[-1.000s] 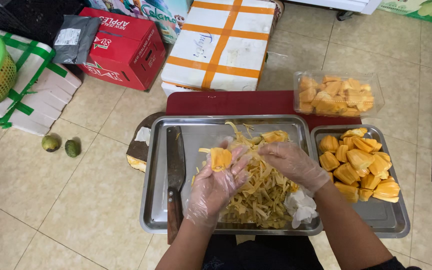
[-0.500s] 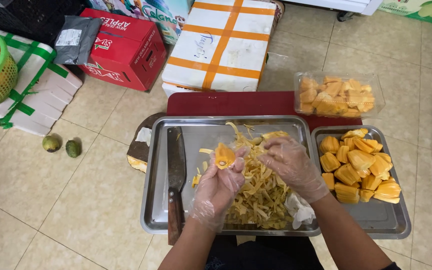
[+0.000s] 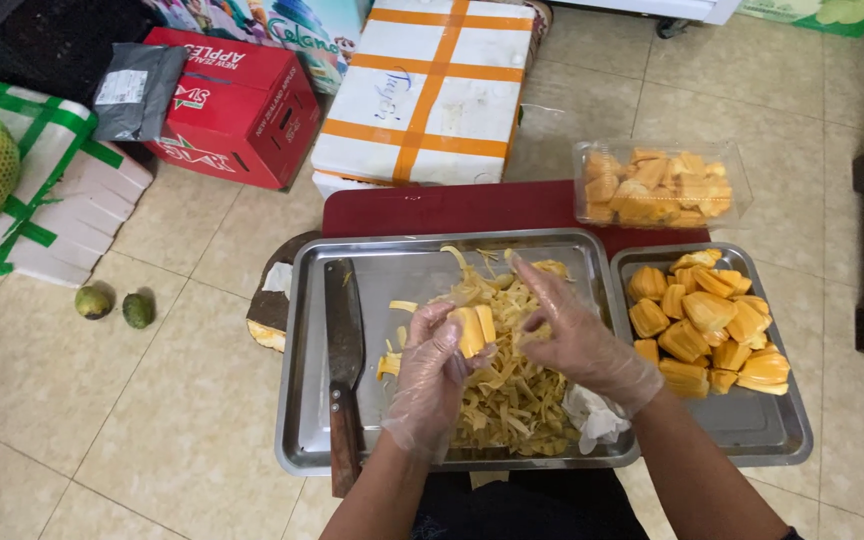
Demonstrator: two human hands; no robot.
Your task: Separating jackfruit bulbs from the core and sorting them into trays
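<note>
Head view looks down on a person crouched over a large steel tray (image 3: 302, 400) on a tiled floor. Both hands wear thin clear gloves. Their left hand (image 3: 432, 375) is closed around a yellow jackfruit pod (image 3: 474, 328), fingers curled under it and thumb against its side. Their right hand (image 3: 572, 335) sits just beside it, fingers half spread and reaching toward the pod; I cannot tell whether they pinch anything. Beneath both hands lies a heap of pale jackfruit strands (image 3: 512, 400). A cleaver (image 3: 344, 360) rests flat along the tray's left side. To the right, a smaller steel tray (image 3: 762, 430) holds cleaned jackfruit pods (image 3: 707, 325), and behind it stands a clear plastic box (image 3: 660, 182) filled with more.
</note>
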